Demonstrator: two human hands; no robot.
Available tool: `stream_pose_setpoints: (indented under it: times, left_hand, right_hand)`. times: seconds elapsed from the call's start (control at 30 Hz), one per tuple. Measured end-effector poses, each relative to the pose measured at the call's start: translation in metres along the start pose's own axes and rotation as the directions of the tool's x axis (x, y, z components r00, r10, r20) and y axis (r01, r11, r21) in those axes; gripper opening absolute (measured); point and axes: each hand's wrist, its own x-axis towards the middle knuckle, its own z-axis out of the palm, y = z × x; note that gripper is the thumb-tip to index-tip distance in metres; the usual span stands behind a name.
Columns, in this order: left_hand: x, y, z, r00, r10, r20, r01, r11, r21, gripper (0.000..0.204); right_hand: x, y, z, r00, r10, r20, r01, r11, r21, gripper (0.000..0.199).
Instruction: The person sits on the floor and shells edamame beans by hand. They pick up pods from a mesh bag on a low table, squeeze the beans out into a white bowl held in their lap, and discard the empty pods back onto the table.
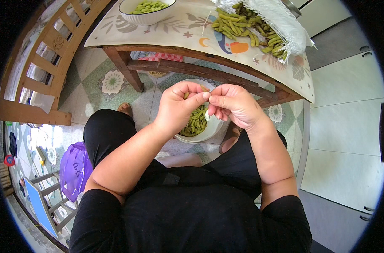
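Observation:
My left hand [178, 105] and my right hand [235, 105] meet over a white bowl [213, 126] that rests between my knees and holds empty green pod shells. Both hands pinch one green bean pod [205, 90] between thumb and fingers; most of the pod is hidden by the fingers. On the wooden table [192, 55] in front, a heap of whole green pods [242, 27] lies on a patterned cloth. A white bowl [146, 12] at the table's far left holds shelled green beans.
A white woven sack [280, 21] lies over the pods at the table's right. A wooden bench or railing [44, 63] stands at the left. A purple bag [74, 168] and a small stool [44, 202] sit on the tiled floor at lower left. White cabinets [348, 126] are at the right.

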Motion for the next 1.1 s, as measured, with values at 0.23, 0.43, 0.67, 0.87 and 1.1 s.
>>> stream_pose_setpoints:
  times: [0.23, 0.43, 0.67, 0.87, 1.1]
  left_hand:
    - [0.003, 0.018, -0.003, 0.982, -0.169, 0.084, 0.164, 0.984, 0.064, 0.025]
    - [0.006, 0.025, -0.011, 0.888, 0.269, 0.373, -0.450, 0.343, 0.825, 0.032]
    - [0.004, 0.010, -0.008, 0.836, 0.169, 0.522, -0.524, -0.031, 0.851, 0.014]
    - [0.009, 0.014, -0.009, 0.844, 0.373, 0.387, -0.508, 0.319, 0.800, 0.005]
    - [0.008, 0.015, -0.006, 0.860, 0.432, 0.273, -0.455, 0.403, 0.794, 0.003]
  right_hand:
    - [-0.005, -0.009, 0.000, 0.999, 0.020, 0.025, -0.011, 0.948, -0.319, 0.015]
    - [-0.003, 0.005, 0.001, 0.938, -0.337, -0.083, 0.032, 0.323, -0.946, 0.012]
    - [-0.001, 0.021, 0.011, 0.893, -0.445, 0.066, 0.029, -0.090, -0.996, 0.018]
    - [0.001, 0.012, 0.003, 0.883, -0.470, -0.008, 0.205, 0.400, -0.894, 0.011]
    - [0.001, 0.021, 0.009, 0.959, -0.227, -0.171, 0.172, 0.943, -0.285, 0.017]
